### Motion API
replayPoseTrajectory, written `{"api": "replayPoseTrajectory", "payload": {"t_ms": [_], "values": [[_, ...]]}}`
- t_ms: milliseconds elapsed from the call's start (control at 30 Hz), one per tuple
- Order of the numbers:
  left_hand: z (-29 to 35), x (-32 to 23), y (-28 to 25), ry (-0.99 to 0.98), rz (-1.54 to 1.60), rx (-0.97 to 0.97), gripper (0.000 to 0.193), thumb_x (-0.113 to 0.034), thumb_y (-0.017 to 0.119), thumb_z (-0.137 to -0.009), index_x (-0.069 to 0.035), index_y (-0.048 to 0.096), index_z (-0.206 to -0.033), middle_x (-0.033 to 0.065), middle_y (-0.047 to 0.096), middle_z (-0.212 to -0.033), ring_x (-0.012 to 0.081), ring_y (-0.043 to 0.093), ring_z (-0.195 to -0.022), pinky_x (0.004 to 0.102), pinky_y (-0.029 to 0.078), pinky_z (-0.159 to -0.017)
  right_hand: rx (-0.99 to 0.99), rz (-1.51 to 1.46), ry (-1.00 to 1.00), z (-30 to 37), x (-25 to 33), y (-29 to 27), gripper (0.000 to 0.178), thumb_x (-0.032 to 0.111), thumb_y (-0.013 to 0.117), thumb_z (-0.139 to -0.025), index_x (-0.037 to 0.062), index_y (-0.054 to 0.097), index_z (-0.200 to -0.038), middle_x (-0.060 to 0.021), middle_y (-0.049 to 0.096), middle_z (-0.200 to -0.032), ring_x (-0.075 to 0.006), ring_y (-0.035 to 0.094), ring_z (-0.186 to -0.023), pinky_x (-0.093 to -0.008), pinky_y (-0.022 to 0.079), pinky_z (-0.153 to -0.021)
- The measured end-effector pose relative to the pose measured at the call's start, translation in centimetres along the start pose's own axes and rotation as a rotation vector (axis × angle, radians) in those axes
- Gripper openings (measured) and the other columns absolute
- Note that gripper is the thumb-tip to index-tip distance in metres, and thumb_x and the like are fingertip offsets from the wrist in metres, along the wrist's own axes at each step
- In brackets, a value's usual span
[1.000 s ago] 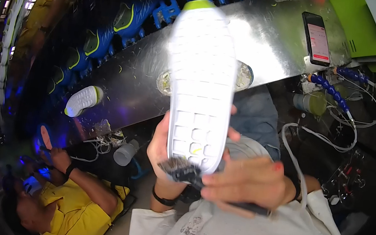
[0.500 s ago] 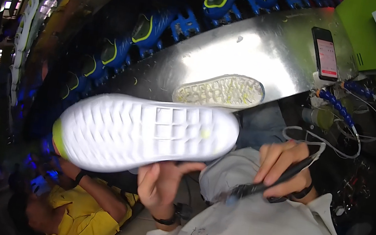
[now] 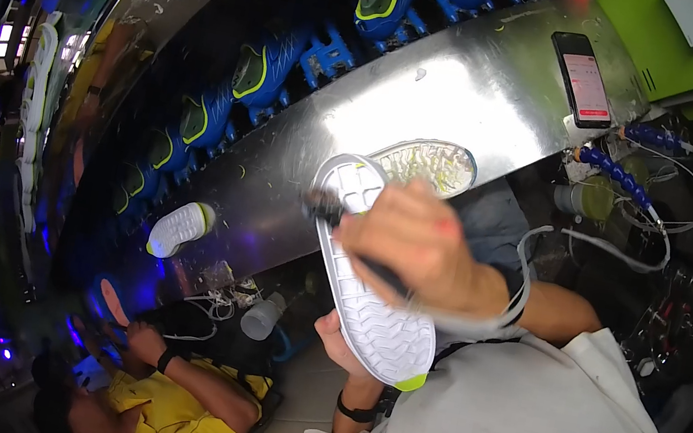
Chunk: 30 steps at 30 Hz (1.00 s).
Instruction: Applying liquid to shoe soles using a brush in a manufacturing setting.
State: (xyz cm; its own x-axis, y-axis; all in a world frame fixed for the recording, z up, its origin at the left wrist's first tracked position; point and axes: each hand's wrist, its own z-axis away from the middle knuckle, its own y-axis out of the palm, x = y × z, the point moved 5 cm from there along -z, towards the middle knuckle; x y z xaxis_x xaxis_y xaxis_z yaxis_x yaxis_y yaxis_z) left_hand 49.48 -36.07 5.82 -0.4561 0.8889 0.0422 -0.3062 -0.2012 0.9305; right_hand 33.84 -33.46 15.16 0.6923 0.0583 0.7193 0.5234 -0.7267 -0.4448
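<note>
My left hand grips a white shoe sole with a yellow-green tip, its patterned tread facing up. The fingers go behind the sole and are partly hidden. My right hand, blurred by motion, is closed around a black-handled brush trailing a pale tube. The dark brush end lies over the sole's far end; whether it touches cannot be made out. Just behind, a dirty, glue-streaked sole-shaped tray rests on the metal bench.
Blue shoes on blue racks line the far side. A phone lies at the bench's right, near blue jointed hoses and a green cabinet. Another white sole sits at left. A co-worker in yellow works at lower left.
The white sole has swung from lying across to slanting, its yellow-green tip now toward me. My right hand has brought the brush up and left, over the sole.
</note>
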Motion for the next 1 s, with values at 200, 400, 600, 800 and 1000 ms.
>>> {"api": "replayPoseTrajectory", "payload": {"t_ms": [200, 400, 600, 800, 1000], "values": [[-0.2, -0.7, -0.2, 0.114, -0.349, -0.138, 0.078, -0.056, 0.04, -0.089, -0.002, 0.042, -0.146, 0.0191, 0.05, -0.14, 0.0311, 0.053, -0.126, 0.0443, 0.041, -0.107, -0.019, -0.477, 0.119, 1.3, -0.4, -2.1, 0.026, -0.002, 0.081, -0.07, 0.0001, 0.073, -0.095, -0.0094, 0.073, -0.092, -0.0212, 0.065, -0.074, -0.031, 0.048, -0.064], [-3.2, -0.2, 0.7, -0.16, -0.026, 0.25, 0.082, -0.063, 0.036, -0.093, -0.008, 0.031, -0.154, 0.0212, 0.047, -0.145, 0.0451, 0.054, -0.122, 0.0537, 0.045, -0.104, 0.127, -0.482, 0.047, 4.3, 4.3, -1.8, 0.027, -0.003, 0.079, -0.071, -0.0031, 0.073, -0.098, -0.0139, 0.071, -0.086, -0.0226, 0.066, -0.068, -0.0317, 0.049, -0.064], [-5.0, 3.1, 5.2, -0.309, -0.042, 0.072, 0.088, -0.072, 0.029, -0.095, -0.009, 0.025, -0.156, 0.0341, 0.042, -0.144, 0.052, 0.056, -0.111, 0.0592, 0.054, -0.084, 0.159, -0.431, 0.243, 4.6, 3.7, -4.9, 0.021, -0.001, 0.08, -0.074, -0.0025, 0.074, -0.095, -0.014, 0.073, -0.092, -0.0214, 0.073, -0.079, -0.0284, 0.057, -0.069], [-5.5, 2.6, 7.1, -0.254, -0.093, 0.198, 0.083, -0.065, 0.038, -0.097, -0.01, 0.023, -0.157, 0.0297, 0.031, -0.154, 0.0563, 0.045, -0.124, 0.0631, 0.05, -0.093, 0.1, -0.708, 0.465, 5.6, 1.0, -7.1, 0.031, 0.002, 0.08, -0.077, -0.0018, 0.073, -0.107, -0.0132, 0.073, -0.102, -0.0215, 0.072, -0.079, -0.0257, 0.057, -0.072], [-6.2, 1.7, 8.4, -0.434, -0.389, 0.2, 0.087, -0.062, 0.043, -0.095, -0.001, 0.024, -0.155, 0.0308, 0.03, -0.154, 0.0638, 0.03, -0.133, 0.0694, 0.043, -0.098, 0.485, -0.721, 0.143, 4.1, 3.0, -8.0, 0.022, -0.002, 0.079, -0.076, -0.0021, 0.071, -0.096, -0.012, 0.071, -0.094, -0.0216, 0.07, -0.084, -0.0276, 0.054, -0.071]]}}
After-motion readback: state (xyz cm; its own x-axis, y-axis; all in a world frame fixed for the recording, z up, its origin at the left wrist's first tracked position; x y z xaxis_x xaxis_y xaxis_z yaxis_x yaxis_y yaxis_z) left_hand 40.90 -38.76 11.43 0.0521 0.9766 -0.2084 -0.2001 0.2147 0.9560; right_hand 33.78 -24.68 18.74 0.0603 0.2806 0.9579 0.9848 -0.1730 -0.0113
